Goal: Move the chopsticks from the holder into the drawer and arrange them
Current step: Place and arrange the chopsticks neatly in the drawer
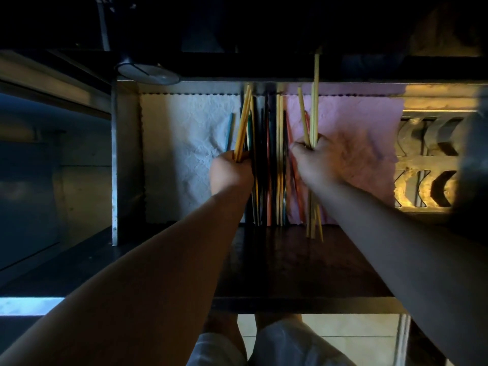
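Chopsticks point(266, 165) in dark, red, teal and pale colours lie lengthways side by side in a row down the middle of the open drawer point(126, 159). The row sits where a white cloth point(184, 143) on the left meets a pink cloth point(356, 133) on the right. The left hand point(231, 171) is curled round a small bunch of yellow chopsticks point(244, 120), gripping them near 1 end, so the sticks fan away from the fist over the row's left edge. The right hand point(314, 159) grips a bunch of pale wooden chopsticks point(314, 114) near their middle. They reach past the fingers toward the drawer's back and trail below the wrist over its front edge. The 2 bunches sit just beside the row, 1 on each side.
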Tool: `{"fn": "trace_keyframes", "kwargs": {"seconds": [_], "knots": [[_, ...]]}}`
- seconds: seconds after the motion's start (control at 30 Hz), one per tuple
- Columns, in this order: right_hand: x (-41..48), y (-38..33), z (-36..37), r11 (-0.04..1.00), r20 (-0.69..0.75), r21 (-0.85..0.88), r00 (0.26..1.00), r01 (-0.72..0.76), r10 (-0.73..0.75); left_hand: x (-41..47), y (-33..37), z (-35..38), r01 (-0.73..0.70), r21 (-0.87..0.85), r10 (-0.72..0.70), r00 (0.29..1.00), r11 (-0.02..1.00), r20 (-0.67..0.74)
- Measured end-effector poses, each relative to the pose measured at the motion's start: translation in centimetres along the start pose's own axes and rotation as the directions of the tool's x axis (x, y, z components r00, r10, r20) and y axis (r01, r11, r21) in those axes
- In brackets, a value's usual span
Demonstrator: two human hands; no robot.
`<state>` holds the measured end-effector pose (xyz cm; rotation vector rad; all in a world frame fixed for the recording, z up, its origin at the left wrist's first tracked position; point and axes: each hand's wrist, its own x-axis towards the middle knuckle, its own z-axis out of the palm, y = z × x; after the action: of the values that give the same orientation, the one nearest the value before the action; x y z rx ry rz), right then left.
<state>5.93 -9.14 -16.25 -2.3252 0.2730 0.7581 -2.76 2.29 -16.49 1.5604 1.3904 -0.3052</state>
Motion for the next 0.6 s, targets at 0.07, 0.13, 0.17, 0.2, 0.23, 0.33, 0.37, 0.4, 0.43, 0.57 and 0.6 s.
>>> {"fn": "trace_keyframes", "kwargs": {"seconds": [0.07, 0.13, 0.17, 0.2, 0.23, 0.33, 0.37, 0.4, 0.43, 0.57, 0.6], "knots": [[0.0, 0.2, 0.2, 0.999, 0.007, 0.033, 1.000, 0.014, -0.015, 0.2, -0.1, 0.3, -0.030, 0.052, 0.032, 0.999, 0.998, -0.028], [-0.1, 0.2, 0.2, 0.997, 0.016, 0.072, 0.999, 0.040, -0.041, 0.0, 0.0, 0.6, -0.053, 0.136, 0.062, 0.996, 0.989, -0.059], [-0.2, 0.1, 0.2, 0.994, 0.025, 0.093, 0.998, 0.054, -0.057, -0.2, 0.1, 0.7, -0.060, 0.162, 0.072, 0.995, 0.985, -0.071], [-0.4, 0.0, 0.2, 0.991, 0.033, 0.110, 0.997, 0.070, -0.074, -0.3, 0.2, 0.8, -0.064, 0.176, 0.079, 0.994, 0.982, -0.080], [-0.6, -0.1, 0.1, 0.990, 0.038, 0.117, 0.995, 0.085, -0.090, -0.4, 0.3, 0.9, -0.065, 0.183, 0.082, 0.993, 0.981, -0.085], [-0.8, -0.3, 0.2, 0.988, 0.032, 0.110, 0.993, 0.106, -0.110, -0.8, 0.3, 1.0, -0.079, 0.203, 0.099, 0.991, 0.976, -0.088], [-0.9, -0.4, 0.2, 0.989, 0.032, 0.103, 0.994, 0.102, -0.106, -0.9, 0.3, 1.1, -0.088, 0.207, 0.108, 0.990, 0.974, -0.088], [-0.9, -0.4, 0.2, 0.990, 0.033, 0.099, 0.994, 0.097, -0.100, -1.0, 0.3, 1.1, -0.096, 0.214, 0.117, 0.990, 0.972, -0.085], [-1.0, -0.5, 0.2, 0.991, 0.034, 0.101, 0.995, 0.092, -0.096, -1.1, 0.4, 1.2, -0.103, 0.223, 0.125, 0.989, 0.969, -0.085], [-1.1, -0.5, -0.2, 0.987, 0.057, 0.124, 0.993, 0.098, -0.106, -1.2, 0.7, 1.4, -0.117, 0.285, 0.146, 0.986, 0.951, -0.080], [-1.1, -0.5, -0.2, 0.987, 0.055, 0.127, 0.993, 0.099, -0.106, -1.3, 0.8, 1.5, -0.124, 0.292, 0.152, 0.986, 0.948, -0.075]]}}
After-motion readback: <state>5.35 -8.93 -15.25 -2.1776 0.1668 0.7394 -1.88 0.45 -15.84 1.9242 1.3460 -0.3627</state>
